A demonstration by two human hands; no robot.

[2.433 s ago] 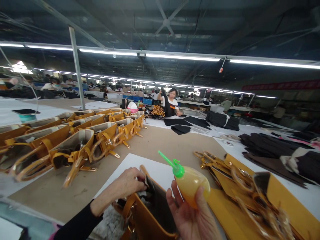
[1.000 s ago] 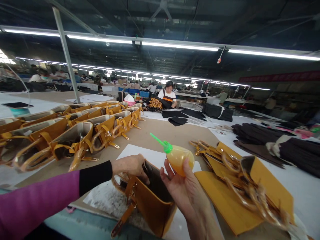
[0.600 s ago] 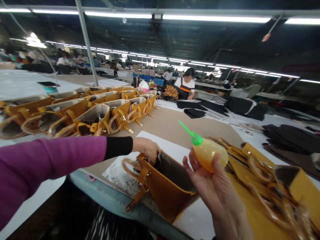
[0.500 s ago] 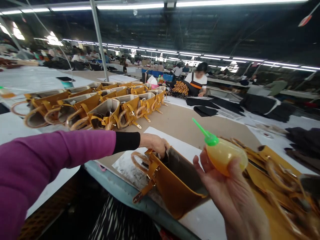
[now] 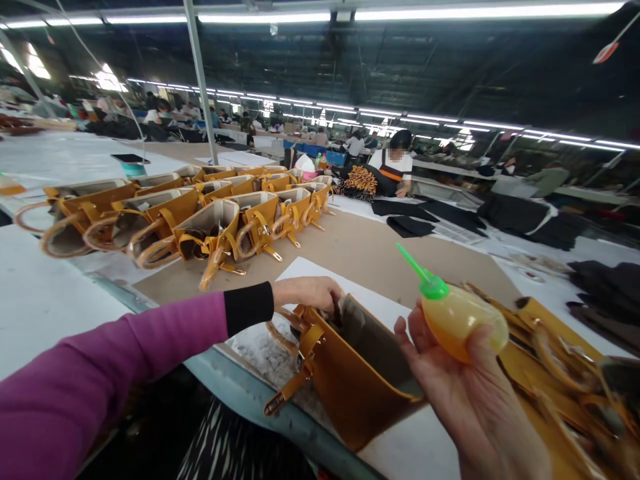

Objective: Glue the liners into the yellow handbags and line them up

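Observation:
A mustard-yellow handbag [image 5: 355, 383] stands tilted at the table's near edge, its mouth open and its grey-brown lining showing. My left hand [image 5: 311, 292] reaches over its far left end, fingers closed at the lining by the rim; the fingertips are hidden inside. A strap with a metal tip hangs from the bag's left end toward me. To the right of the bag, my right hand [image 5: 475, 407] is wrapped around a soft squeeze bottle [image 5: 463, 320] of amber liquid. Its green nozzle points up and to the left, away from the bag.
Rows of similar yellow handbags [image 5: 205, 223] stand at the left. More yellow bag pieces with handles [image 5: 565, 360] lie to the right. White paper [image 5: 415, 443] lies under the bag. Black pieces [image 5: 410, 225] lie farther back, near a co-worker [image 5: 393, 163]. A metal pole [image 5: 200, 87] rises behind the rows.
The bottle in my right hand has shifted slightly right and down. My left forearm sits a little lower; its hand stays at the bag's rim. The view has shifted slightly.

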